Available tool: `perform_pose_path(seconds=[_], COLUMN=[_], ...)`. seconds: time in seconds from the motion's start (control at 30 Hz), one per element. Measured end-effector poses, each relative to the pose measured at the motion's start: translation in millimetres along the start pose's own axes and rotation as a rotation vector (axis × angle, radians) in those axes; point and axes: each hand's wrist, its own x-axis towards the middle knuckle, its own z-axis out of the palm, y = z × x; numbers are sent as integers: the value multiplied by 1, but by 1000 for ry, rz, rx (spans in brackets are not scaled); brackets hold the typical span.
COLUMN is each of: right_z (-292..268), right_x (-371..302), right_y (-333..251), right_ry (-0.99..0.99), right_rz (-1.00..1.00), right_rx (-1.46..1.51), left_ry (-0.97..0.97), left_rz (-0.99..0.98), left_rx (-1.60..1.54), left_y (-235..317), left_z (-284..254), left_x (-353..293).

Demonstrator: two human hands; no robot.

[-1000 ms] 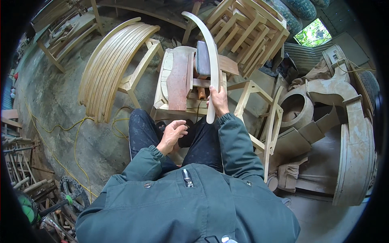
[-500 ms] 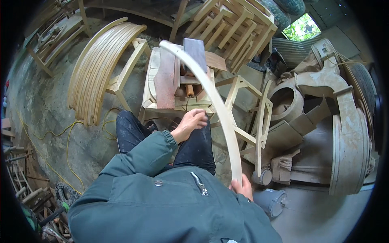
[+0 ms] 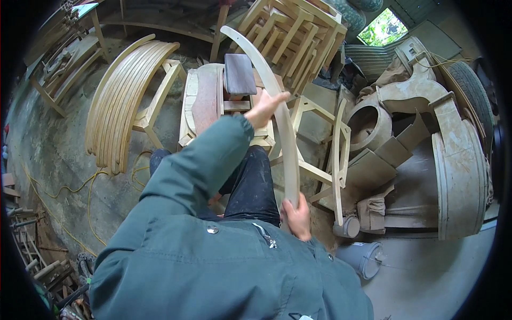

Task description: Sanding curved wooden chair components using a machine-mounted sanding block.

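Your right hand [image 3: 298, 218] is wrapped round the near end of the curved wood strip [image 3: 289, 146], which passes just right of the grey block [image 3: 239, 74]; your left hand [image 3: 265, 108] lies across it farther up, can't tell if it's gripping. I'd spread the hands and let the left just steady it, no twisting. Long axis runs away from you, far tip curving left beyond the block.

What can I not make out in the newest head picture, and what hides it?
In the head view:
Lower end of the strip: partly covered by the right hand.
Left hand: most fingers hidden by the strip or the hand itself; grip unclear.
Left leg: mostly under the left sleeve.
Bucket: one side behind the jacket.
Rods, lower left: too small and dark to count.
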Motion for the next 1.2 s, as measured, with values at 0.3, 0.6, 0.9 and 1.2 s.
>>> perform_pose_path(seconds=[0.3,0.6,0.9,1.2], right_z=[-12,-111,-165,-79], right_x=[27,-123,-136,-60], right_y=[-18,-73,-87,-152], right_ry=[-156,99,181,-96], right_rz=[73,221,7,-1015], right_rx=[-43,-256,-362,-906], left_ry=[-86,249,388,66], left_rz=[-189,574,1219,1235], left_rx=[448,981,1404,1236], left_y=[-4,-12,68,100], left_z=[-19,-47,-69,-44], left_x=[-5,-43,5,60])
